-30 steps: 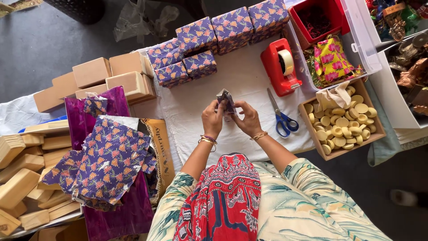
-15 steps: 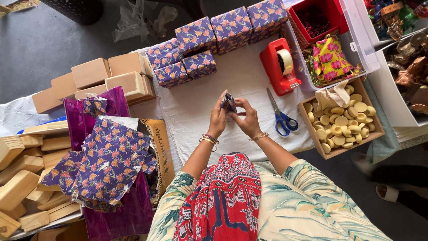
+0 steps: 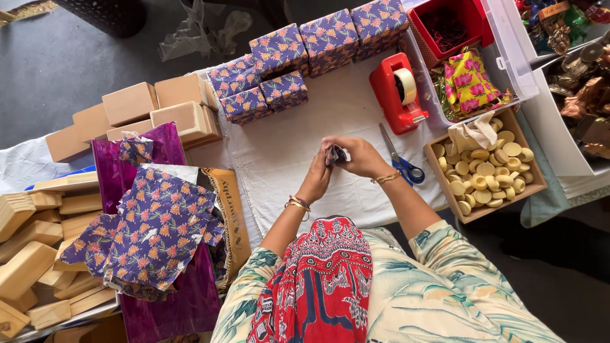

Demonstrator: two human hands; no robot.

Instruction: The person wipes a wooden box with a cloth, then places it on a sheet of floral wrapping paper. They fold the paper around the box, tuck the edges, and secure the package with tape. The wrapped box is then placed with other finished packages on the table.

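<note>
Small wrapped piece (image 3: 336,153): pinched between both my hands, just above the white cloth (image 3: 279,159) on the worktop, dead centre in front of me.
Left hand (image 3: 318,178): fingers closed up against the piece from the left, steadying it; how much grip it has, I can't quite tell.
Right hand (image 3: 361,156): curled over the top, fingertips clamped on the patterned paper.
Step in hand: by my reading, I'm folding purple flowered paper tight round something small; the thing inside is hidden.
Next move calls for: holding the fold shut with one hand, I judge, so the other can go free.
Within reach: red tape dispenser (image 3: 399,95) and blue-handled scissors (image 3: 400,162) just right of my hands.
Further out: tray of pale round discs (image 3: 486,174) at right, wrapped boxes (image 3: 298,57) beyond, loose flowered paper (image 3: 152,222) and plain wooden blocks (image 3: 38,254) at left.
</note>
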